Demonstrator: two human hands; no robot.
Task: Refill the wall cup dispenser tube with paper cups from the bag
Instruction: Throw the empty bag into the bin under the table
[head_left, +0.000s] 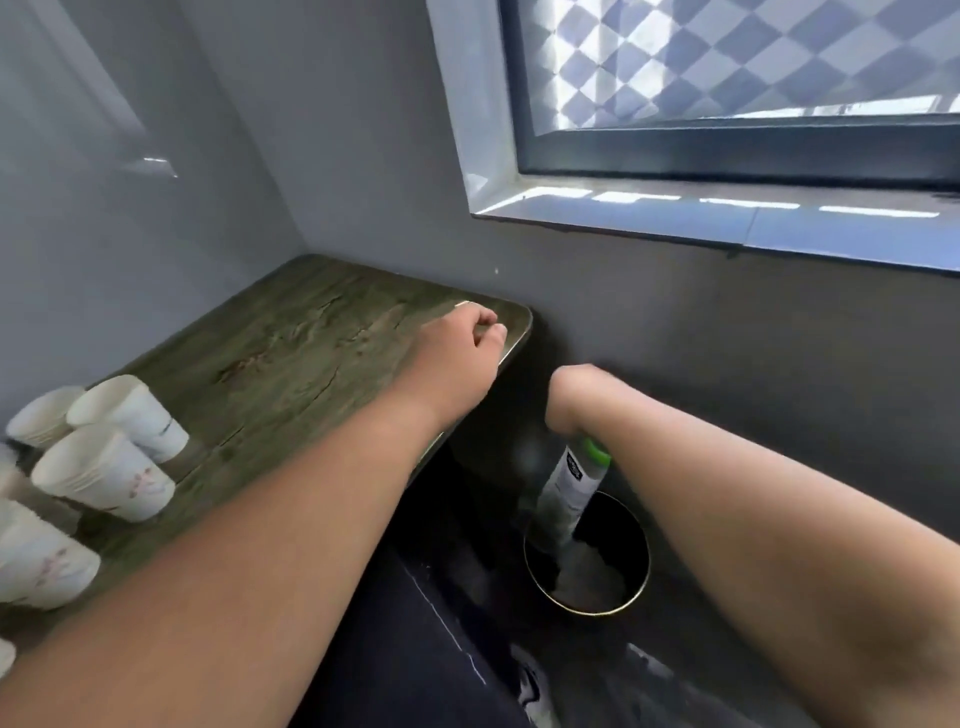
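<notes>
Item: paper cups (104, 467). Several nested stacks on their sides at near left end of worktop (291, 338), already out of packaging.
Item: clear sleeve with green band, likely empty bag (571, 478). Hangs under right hand (571, 395), lower end in round bin (641, 571) on floor.
Hands: right wrist bent down, fingers hidden, grip cannot be told. Left hand (467, 338) is a loose fist on far worktop corner.
Dispenser tube: not in view.
Step, judged: discarding packaging.
Next: gather one stack, rims aligned, and locate tube.
</notes>
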